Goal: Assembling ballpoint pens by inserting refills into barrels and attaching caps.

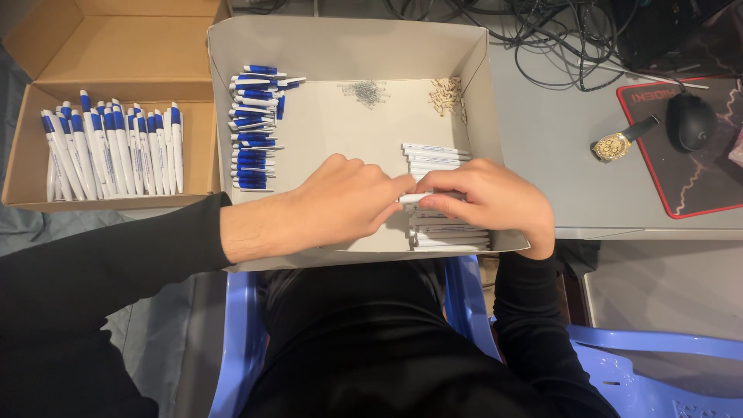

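Head view, left hand [344,203] and right hand [487,200] each pinching one white pen barrel [412,198] in their grip

White pen barrel [410,198], horizontal, pinched between both hands, above white barrel stack [445,232], in grey tray [348,46]

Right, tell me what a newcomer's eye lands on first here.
First, the left hand and right hand meeting over the grey tray, pinching one white pen barrel between them. Next, the stack of blue pen tops at the tray's left and the white barrels at its right. Then the finished pens lined up in the cardboard box on the far left.
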